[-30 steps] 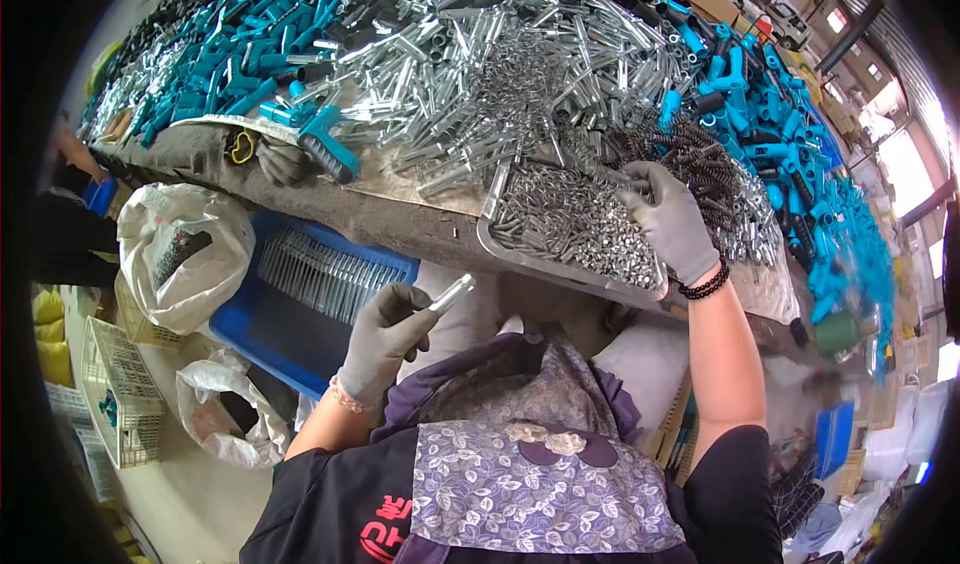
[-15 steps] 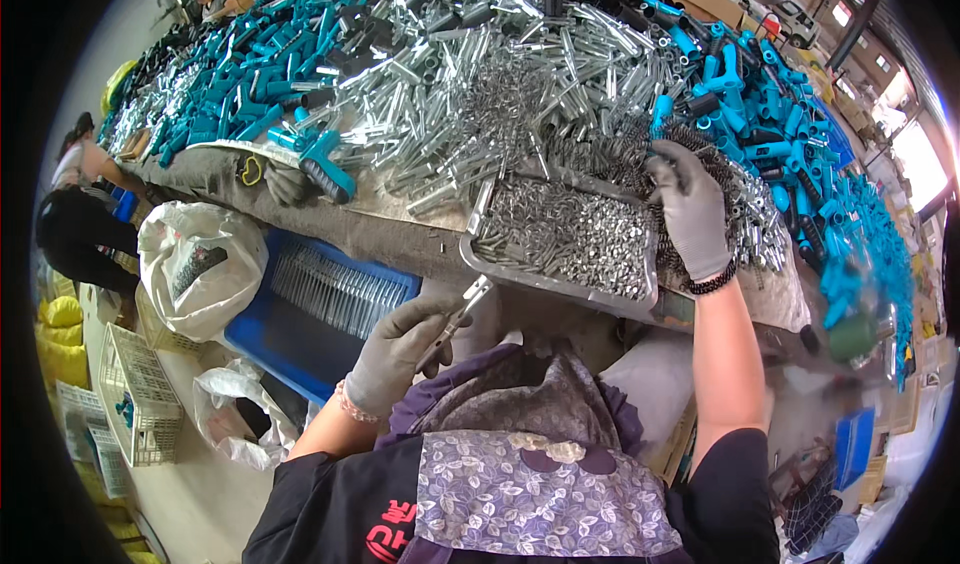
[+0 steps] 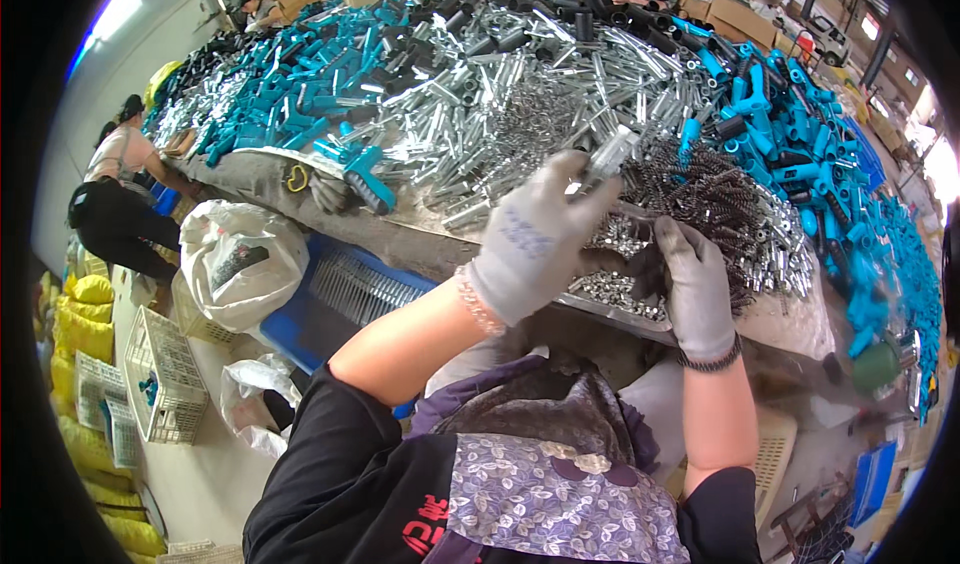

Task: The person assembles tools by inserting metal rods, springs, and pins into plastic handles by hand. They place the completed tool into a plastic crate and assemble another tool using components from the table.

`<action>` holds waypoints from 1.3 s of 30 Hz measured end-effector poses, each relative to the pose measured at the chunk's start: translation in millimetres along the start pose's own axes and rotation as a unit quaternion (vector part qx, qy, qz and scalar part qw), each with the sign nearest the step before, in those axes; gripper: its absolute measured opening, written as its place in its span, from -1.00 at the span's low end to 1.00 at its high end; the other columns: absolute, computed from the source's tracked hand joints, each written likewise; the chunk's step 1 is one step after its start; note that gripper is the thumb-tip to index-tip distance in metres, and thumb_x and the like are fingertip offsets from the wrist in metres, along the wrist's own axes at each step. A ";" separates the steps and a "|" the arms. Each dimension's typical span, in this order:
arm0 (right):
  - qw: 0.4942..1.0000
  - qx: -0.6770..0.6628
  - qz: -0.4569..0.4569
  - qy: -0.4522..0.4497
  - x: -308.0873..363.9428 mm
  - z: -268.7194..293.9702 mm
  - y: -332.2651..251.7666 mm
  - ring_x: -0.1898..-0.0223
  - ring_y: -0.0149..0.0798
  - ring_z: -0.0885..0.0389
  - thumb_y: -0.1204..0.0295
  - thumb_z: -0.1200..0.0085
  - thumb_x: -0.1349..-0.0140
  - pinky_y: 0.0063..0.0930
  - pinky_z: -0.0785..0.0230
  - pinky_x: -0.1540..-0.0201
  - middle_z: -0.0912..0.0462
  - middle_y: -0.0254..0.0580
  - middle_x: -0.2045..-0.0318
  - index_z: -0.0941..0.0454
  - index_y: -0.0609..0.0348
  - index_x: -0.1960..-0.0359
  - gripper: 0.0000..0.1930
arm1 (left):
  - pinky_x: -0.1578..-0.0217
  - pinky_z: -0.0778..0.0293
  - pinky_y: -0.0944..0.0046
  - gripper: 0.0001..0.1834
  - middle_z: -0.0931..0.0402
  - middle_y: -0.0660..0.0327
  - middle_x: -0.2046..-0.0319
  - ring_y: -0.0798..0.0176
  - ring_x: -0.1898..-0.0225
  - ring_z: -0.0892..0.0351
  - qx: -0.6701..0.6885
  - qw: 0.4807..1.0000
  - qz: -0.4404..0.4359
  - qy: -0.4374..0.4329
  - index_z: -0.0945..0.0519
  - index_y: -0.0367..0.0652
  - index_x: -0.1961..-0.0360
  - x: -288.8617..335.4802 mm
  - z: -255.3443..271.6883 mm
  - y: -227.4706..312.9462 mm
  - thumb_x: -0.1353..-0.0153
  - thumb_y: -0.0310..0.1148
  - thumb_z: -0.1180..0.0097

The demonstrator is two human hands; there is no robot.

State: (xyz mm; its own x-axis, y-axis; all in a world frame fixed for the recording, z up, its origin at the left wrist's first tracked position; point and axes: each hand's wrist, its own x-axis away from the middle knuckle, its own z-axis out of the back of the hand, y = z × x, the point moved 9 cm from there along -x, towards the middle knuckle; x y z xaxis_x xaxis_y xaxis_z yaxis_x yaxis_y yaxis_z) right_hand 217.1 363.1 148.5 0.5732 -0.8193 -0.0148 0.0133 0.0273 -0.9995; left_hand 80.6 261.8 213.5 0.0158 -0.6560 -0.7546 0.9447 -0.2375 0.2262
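My left hand (image 3: 540,239), in a grey glove, is raised over the tray. Its fingers close around a slim silver metal part (image 3: 612,154), slightly blurred, whose end sticks up past the fingertips. My right hand (image 3: 697,289), also gloved, is at the tray's right side with its dark fingertips pinched together; whatever they hold is hidden. Beneath both hands lies the metal tray (image 3: 610,316) of small shiny fittings, partly covered by the left hand. Just behind the right hand is a heap of dark coil springs (image 3: 700,184).
Silver metal tubes (image 3: 440,114) are piled across the table, with teal plastic handles (image 3: 290,104) at left and more teal parts (image 3: 790,124) at right. A blue crate (image 3: 350,289) of metal pieces and a white sack (image 3: 240,264) stand left. A co-worker (image 3: 125,184) bends at far left.
My left hand has moved up and right, from in front of the table to over the tray, carrying the metal part. My right hand has drawn back from the springs toward the tray.
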 end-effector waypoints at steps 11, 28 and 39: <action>0.786 0.389 0.481 0.014 73.4 -12.0 -44.7 0.13 0.04 -0.63 0.59 -0.19 -0.13 -0.17 -0.49 0.01 -0.63 0.00 0.08 -0.61 0.20 0.03 -0.68 | 0.18 -0.50 0.20 -0.53 -0.56 0.21 0.27 0.29 0.25 -0.53 0.601 0.640 0.356 -0.321 -0.59 -0.27 0.05 53.4 -68.5 -0.3 -0.29 -0.04 -0.25; 0.790 0.326 0.513 0.074 79.2 -19.0 -69.8 0.36 -0.24 -0.60 0.21 -0.07 -0.41 -0.39 -0.47 0.37 -0.61 -0.12 0.31 -0.49 0.23 0.02 -0.68 | 0.14 -0.52 0.22 -0.60 -0.53 0.07 0.12 0.18 0.20 -0.61 0.396 0.878 0.159 -0.218 -0.60 -0.21 0.14 36.2 -53.4 8.3 -0.26 -0.07 -0.28; 0.714 0.430 0.553 0.014 95.0 -23.7 -61.4 0.18 -0.15 -0.64 0.49 -0.19 -0.28 -0.31 -0.51 0.20 -0.60 -0.01 0.16 -0.52 0.23 0.02 -0.75 | 0.19 -0.50 0.16 -0.51 -0.47 0.07 0.14 0.17 0.21 -0.56 0.597 0.615 0.395 -0.332 -0.57 -0.28 0.11 61.6 -71.3 8.9 -0.28 0.00 -0.25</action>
State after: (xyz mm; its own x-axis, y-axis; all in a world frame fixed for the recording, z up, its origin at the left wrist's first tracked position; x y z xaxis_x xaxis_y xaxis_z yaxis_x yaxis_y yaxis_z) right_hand 251.3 270.1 207.8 0.6056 -0.0359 -0.7949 0.0703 0.9975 0.0086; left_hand 113.3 270.3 125.1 -0.1969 -0.9578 0.2093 -0.1907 0.2468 0.9501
